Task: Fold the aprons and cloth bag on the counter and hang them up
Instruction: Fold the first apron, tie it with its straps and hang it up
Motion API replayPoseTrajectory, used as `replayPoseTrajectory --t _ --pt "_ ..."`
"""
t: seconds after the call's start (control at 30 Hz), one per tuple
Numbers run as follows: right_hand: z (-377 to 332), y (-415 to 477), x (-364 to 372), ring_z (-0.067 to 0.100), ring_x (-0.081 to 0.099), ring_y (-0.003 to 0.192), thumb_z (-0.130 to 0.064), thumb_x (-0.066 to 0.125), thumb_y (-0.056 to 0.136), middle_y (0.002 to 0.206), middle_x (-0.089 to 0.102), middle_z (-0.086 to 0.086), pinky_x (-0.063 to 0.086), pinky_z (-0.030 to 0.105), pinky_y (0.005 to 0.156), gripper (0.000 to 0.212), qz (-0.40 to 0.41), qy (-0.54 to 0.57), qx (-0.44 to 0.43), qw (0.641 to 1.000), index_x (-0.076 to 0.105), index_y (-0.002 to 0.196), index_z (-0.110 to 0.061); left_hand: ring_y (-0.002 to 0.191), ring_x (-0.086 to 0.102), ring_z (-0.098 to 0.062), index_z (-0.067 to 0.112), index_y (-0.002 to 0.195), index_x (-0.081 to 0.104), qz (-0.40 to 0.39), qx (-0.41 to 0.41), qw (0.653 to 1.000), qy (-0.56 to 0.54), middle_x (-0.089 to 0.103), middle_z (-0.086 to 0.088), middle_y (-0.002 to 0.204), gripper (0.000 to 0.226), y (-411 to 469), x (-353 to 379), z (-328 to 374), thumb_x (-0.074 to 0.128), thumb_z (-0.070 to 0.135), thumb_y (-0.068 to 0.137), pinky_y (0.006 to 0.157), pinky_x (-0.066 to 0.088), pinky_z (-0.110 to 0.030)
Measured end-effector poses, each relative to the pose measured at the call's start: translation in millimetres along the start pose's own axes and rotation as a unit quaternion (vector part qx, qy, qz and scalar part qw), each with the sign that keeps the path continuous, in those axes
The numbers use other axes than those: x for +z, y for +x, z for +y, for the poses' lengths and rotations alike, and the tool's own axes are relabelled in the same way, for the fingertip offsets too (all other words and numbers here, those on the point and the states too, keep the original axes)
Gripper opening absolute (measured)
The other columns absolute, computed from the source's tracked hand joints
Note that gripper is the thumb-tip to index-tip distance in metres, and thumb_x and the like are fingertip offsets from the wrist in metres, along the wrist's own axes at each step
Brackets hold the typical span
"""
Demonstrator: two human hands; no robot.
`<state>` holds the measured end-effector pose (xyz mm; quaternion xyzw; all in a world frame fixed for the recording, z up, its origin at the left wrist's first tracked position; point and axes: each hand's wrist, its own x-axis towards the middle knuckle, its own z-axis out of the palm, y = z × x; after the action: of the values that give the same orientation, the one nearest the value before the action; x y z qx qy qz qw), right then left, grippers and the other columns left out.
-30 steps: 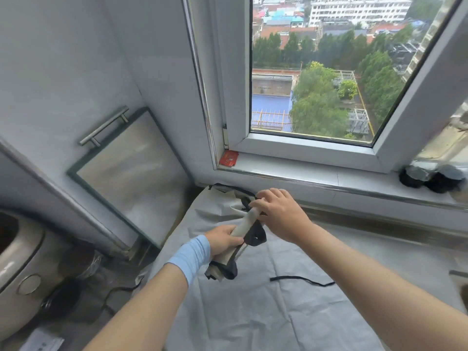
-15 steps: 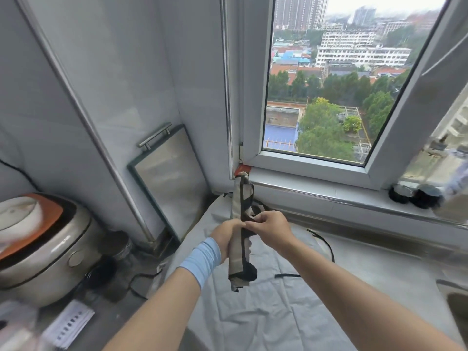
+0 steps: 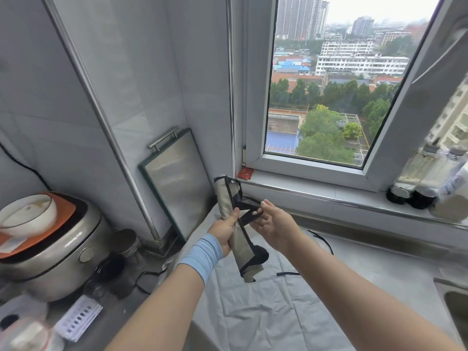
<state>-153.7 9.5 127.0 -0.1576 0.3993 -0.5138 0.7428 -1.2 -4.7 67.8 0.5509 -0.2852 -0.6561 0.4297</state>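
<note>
A beige cloth with black trim, folded into a long narrow bundle (image 3: 242,245), stands nearly upright above the counter. My left hand (image 3: 226,230), with a blue wristband below it, grips the bundle around its middle. My right hand (image 3: 273,225) pinches the bundle's black strap (image 3: 249,214), pulled out to the right of the bundle. A pale grey apron (image 3: 266,307) lies spread flat on the counter under both arms, its black tie (image 3: 321,240) trailing to the right.
A steel-faced board with a handle (image 3: 177,181) leans in the corner. A rice cooker (image 3: 55,249) with a bowl (image 3: 27,214) on top stands at left, dark jars (image 3: 114,269) beside it. Bottles (image 3: 428,178) sit on the window sill; a sink edge (image 3: 453,295) shows at right.
The view has tilted upward. The folded bundle has gone from lying slanted to standing upright. My right hand has left the bundle's body and now draws the black strap out to the right.
</note>
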Motion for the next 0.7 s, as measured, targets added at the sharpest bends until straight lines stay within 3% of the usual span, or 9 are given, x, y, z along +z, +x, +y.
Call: replayPoseTrajectory --t 0.07,0.2,0.33,0.4,0.5,0.53,0.63,0.67,0.7 --pt "-5.9 -2.9 2.3 0.016 0.054 0.058 -0.003 0.055 0.095 0.078 0.053 0.007 0.049 0.035 0.071 0.019 -0.026 -0.047 0.023 0.998 0.053 0.108 -0.016 0.105 0.067 -0.032 0.015 0.117 0.066 -0.002 0.001 1.0 0.016 0.072 -0.013 0.109 0.091 1.0 -2.2 1.4 0.081 0.071 0.047 0.096 0.052 -0.049" --pt "-11.5 -0.1 0.4 0.022 0.049 0.07 0.016 0.052 0.082 0.085 0.052 0.013 0.044 0.034 0.065 0.049 0.031 -0.271 0.016 0.962 0.058 0.119 -0.016 0.105 0.065 -0.033 0.008 0.112 0.067 -0.011 0.01 1.0 0.009 0.072 -0.013 0.106 0.059 -5.6 -1.3 4.0 0.075 0.053 0.074 0.099 0.049 -0.049" --pt "-6.8 4.2 1.9 0.014 0.054 0.067 -0.004 0.069 0.082 0.082 0.063 0.001 0.043 0.024 0.054 0.017 0.153 -0.463 -0.104 0.867 0.07 0.096 -0.014 0.085 0.065 -0.026 0.004 0.102 0.063 0.023 0.016 1.0 0.006 0.069 -0.009 0.089 0.039 -12.0 10.1 2.6 0.067 0.04 0.088 0.079 0.054 -0.037" --pt "-7.6 5.2 5.1 0.012 0.055 0.062 -0.012 0.07 0.081 0.075 0.065 -0.002 0.043 0.022 0.051 0.006 0.131 -0.525 -0.135 0.83 0.074 0.085 -0.013 0.093 0.067 -0.028 0.006 0.106 0.064 0.056 0.022 0.998 0.0 0.071 -0.012 0.098 0.039 -11.3 10.6 0.9 0.066 0.041 0.089 0.087 0.055 -0.041" --pt "-20.8 -0.7 4.8 0.014 0.034 0.046 -0.023 0.066 0.083 0.059 0.051 0.001 0.03 0.025 0.048 0.02 0.026 -0.536 0.016 0.844 0.073 0.087 -0.006 0.095 0.065 -0.026 0.007 0.112 0.063 0.042 0.034 0.998 0.033 0.07 -0.008 0.101 0.045 -9.3 3.4 0.8 0.066 0.044 0.087 0.088 0.053 -0.039" --pt "-27.3 -2.1 4.4 0.015 0.035 0.045 -0.031 0.065 0.084 0.057 0.051 0.001 0.029 0.025 0.048 0.024 0.019 -0.597 0.027 0.801 0.072 0.082 -0.007 0.095 0.064 -0.025 0.009 0.116 0.062 0.042 0.047 0.995 0.074 0.07 -0.007 0.103 0.047 -8.1 1.0 -0.1 0.067 0.045 0.085 0.089 0.052 -0.039" --pt "-43.6 -1.5 4.1 0.018 0.047 0.05 -0.057 0.066 0.077 0.053 0.052 -0.002 0.035 0.025 0.05 0.048 0.108 -0.816 -0.095 0.56 0.055 0.057 -0.015 0.101 0.061 -0.026 0.017 0.117 0.059 0.09 0.077 0.977 0.177 0.067 -0.004 0.109 0.042 -3.6 -10.3 -3.1 0.067 0.044 0.085 0.098 0.047 -0.041" --pt "-46.8 -1.7 4.8 0.018 0.046 0.05 -0.061 0.066 0.075 0.052 0.049 -0.003 0.035 0.026 0.05 0.052 0.111 -0.814 -0.119 0.557 0.05 0.055 -0.016 0.102 0.061 -0.027 0.016 0.119 0.059 0.094 0.068 0.981 0.156 0.067 -0.005 0.11 0.044 -1.9 -13.7 -3.3 0.067 0.044 0.086 0.099 0.047 -0.043" --pt "-51.7 -0.5 3.0 0.018 0.043 0.05 -0.06 0.068 0.076 0.052 0.045 -0.003 0.034 0.027 0.052 0.052 0.09 -0.767 -0.108 0.626 0.048 0.055 -0.017 0.103 0.062 -0.029 0.014 0.12 0.059 0.092 0.052 0.986 0.129 0.067 -0.007 0.111 0.046 1.6 -17.6 -3.3 0.066 0.044 0.087 0.099 0.048 -0.045"
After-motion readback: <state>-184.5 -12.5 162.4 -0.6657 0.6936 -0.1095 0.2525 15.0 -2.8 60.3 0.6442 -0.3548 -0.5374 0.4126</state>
